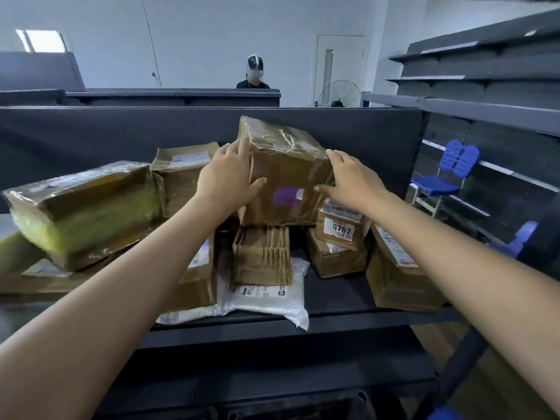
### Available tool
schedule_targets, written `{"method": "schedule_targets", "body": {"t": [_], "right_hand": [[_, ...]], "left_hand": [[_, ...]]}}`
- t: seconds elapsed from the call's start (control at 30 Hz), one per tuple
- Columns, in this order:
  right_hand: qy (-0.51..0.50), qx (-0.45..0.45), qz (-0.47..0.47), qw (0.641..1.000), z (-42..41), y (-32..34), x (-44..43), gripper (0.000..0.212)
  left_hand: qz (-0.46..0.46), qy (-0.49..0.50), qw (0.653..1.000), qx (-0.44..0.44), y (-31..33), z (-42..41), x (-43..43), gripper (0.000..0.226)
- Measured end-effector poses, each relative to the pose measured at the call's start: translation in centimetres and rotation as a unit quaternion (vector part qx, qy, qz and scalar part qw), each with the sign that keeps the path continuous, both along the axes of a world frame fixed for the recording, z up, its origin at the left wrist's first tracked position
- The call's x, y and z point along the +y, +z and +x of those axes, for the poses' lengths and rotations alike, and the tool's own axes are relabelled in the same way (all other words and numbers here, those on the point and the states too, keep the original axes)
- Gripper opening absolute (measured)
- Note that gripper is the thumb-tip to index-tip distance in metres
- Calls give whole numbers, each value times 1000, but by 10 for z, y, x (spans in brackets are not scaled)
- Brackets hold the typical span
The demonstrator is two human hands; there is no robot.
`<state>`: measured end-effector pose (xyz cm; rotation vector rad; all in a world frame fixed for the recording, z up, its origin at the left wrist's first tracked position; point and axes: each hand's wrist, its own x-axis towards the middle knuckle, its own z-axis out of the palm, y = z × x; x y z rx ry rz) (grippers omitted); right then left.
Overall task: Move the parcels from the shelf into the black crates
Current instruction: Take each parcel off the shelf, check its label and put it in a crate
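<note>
I press my left hand [230, 177] flat against the left side of a taped brown parcel [285, 174], thumb across its near face. My right hand [351, 180], fingers straight and spread, touches its right edge. The parcel lies between my palms, topping the pile on the dark shelf [333, 316].

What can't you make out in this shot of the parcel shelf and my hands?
Head view only:
- Tall brown taped cardboard box: back and underside hidden; lifted or resting, unclear.
- Left hand and right hand: seen from behind, so palm contact with the box is hidden.
- White plastic mailer: label print too small.
- Brown parcel under the left forearm: mostly covered.
- Black crates: only a dark shape, cut off by the bottom edge.
</note>
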<state>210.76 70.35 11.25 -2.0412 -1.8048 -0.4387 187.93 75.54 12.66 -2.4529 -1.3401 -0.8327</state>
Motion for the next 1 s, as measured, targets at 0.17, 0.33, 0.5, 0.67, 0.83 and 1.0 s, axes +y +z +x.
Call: {"method": "schedule_targets", "body": {"t": [0.17, 0.33, 0.5, 0.67, 0.83, 1.0], "right_hand": [[30, 57, -9, 998, 5, 2, 26, 89], [65, 98, 3, 993, 13, 1, 34, 91], [93, 123, 44, 987, 11, -2, 33, 84], [98, 133, 90, 982, 6, 7, 24, 85], [93, 121, 153, 976, 3, 34, 11, 82], [110, 131, 225, 959, -3, 58, -18, 80]], "left_hand": [[-13, -47, 999, -18, 8, 8, 23, 88], [-24, -46, 998, -30, 6, 17, 30, 90], [-49, -59, 994, -80, 4, 21, 32, 89], [-46, -82, 987, -133, 13, 20, 23, 87], [6, -108, 979, -171, 38, 19, 3, 86], [50, -133, 974, -176, 65, 12, -28, 88]]}}
